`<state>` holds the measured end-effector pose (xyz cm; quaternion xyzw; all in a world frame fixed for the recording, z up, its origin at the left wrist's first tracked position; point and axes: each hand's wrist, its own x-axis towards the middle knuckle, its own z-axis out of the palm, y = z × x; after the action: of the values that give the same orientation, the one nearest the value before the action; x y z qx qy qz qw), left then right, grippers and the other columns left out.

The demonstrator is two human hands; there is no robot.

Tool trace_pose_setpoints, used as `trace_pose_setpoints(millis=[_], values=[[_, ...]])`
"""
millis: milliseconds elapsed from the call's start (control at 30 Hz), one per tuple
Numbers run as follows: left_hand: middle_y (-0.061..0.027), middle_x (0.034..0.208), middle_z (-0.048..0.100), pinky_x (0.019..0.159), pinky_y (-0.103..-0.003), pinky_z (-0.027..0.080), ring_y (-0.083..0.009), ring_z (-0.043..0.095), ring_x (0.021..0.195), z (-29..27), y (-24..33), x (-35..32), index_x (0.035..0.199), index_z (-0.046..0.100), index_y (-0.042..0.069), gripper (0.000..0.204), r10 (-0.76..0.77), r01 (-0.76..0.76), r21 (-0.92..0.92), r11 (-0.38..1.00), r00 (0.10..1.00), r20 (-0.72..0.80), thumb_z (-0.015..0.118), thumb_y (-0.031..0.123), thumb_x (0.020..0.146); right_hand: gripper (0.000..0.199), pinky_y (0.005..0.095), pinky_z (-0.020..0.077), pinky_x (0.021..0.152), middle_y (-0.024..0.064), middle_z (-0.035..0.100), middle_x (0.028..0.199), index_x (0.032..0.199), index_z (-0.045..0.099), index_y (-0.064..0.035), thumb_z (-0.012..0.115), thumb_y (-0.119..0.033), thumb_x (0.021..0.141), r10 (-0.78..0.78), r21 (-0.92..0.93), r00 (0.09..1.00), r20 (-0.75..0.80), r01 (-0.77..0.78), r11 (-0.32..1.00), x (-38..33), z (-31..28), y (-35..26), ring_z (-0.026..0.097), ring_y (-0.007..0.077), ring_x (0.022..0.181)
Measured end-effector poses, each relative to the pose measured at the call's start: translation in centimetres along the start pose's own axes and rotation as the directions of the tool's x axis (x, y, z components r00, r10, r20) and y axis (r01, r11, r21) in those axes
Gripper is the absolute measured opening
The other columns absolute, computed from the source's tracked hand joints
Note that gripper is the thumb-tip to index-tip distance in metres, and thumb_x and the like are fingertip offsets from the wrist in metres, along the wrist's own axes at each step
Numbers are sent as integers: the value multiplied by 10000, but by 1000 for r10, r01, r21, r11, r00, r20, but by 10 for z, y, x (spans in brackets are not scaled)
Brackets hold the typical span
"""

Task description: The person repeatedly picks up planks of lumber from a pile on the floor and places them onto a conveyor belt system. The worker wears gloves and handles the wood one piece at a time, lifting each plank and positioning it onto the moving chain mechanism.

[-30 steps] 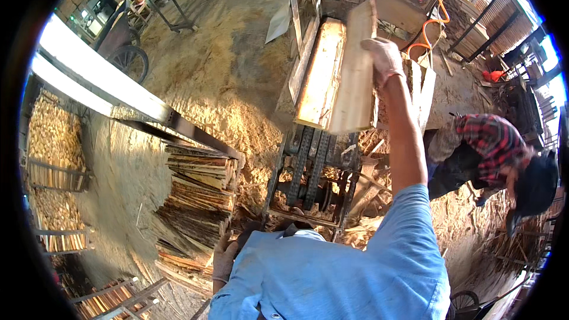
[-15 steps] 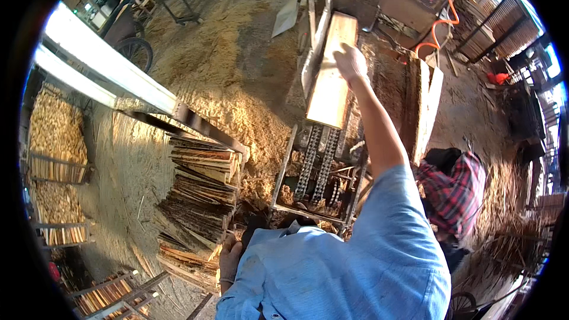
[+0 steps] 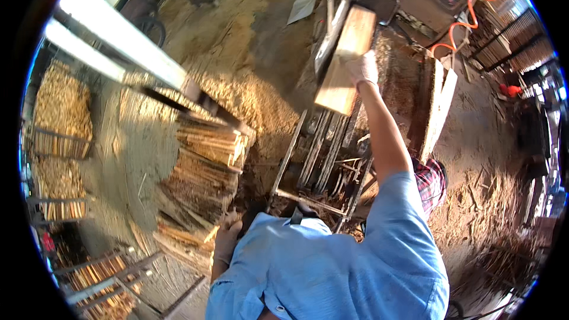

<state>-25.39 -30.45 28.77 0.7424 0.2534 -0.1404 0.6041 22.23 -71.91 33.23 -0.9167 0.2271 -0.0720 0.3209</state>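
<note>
My right hand (image 3: 363, 69), in a pale glove, is stretched far forward and lies on a thick pale wooden board (image 3: 345, 62). The board rests lengthwise on the metal roller frame (image 3: 314, 160) of a sawing machine. My left hand (image 3: 226, 240) hangs low by my side, fingers loosely curled, next to a stack of thin wood strips (image 3: 204, 166). It seems to hold nothing. My blue shirt fills the lower middle of the view.
Sawdust covers the ground (image 3: 249, 41). A second plank (image 3: 437, 109) leans right of the machine. A person in a red checked shirt (image 3: 431, 181) is partly hidden behind my right arm. Racks of cut sticks (image 3: 59, 112) stand at left, under a long metal beam (image 3: 112, 38).
My right hand has pushed the board farther forward along the machine, and the board now lies flatter. The person in the checked shirt has slipped mostly behind my arm.
</note>
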Motion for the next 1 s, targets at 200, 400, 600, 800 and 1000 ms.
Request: trace_pose_setpoints(millis=[200,400,600,800,1000], values=[[-157,1419,578,1002,-338,495,-223,599,1187,-9,14,-26,1474,491,-37,629,-148,149,13,989,988,-43,672,262,952,730,396,368,1168,216,466,1556,1524,450,-42,750,-330,925,-320,198,946,-45,322,926,-202,-53,-8,481,326,1412],[-172,1398,613,1049,-339,474,-242,595,1260,-34,-28,-4,1483,497,-4,704,-189,186,-84,979,981,-37,690,403,942,717,440,432,1155,262,503,1496,1530,375,22,732,-165,937,-653,318,740,159,588,744,-360,-34,46,522,382,1369],[-181,1397,621,1080,-358,459,-277,593,1289,-79,-76,12,1452,521,-13,719,-236,226,-157,961,971,-48,706,447,931,696,372,476,1072,203,614,1386,1490,463,8,768,-85,872,-412,470,630,659,82,879,-446,19,-18,616,288,1249],[-247,1291,662,1030,-398,505,-350,646,1202,-172,-186,-3,1470,472,-43,839,-457,479,-18,878,825,-334,730,486,873,664,397,492,1047,227,641,1345,1460,508,-15,776,-191,879,-379,299,363,851,259,919,-487,119,-39,619,325,1265],[-341,1492,447,1039,-419,529,-408,598,1271,-247,-265,23,1597,150,-32,1192,-557,697,125,706,656,-509,755,620,803,652,353,483,1059,197,655,1335,1445,515,17,787,-144,875,-140,53,149,979,473,879,-560,203,-65,637,277,1235]])
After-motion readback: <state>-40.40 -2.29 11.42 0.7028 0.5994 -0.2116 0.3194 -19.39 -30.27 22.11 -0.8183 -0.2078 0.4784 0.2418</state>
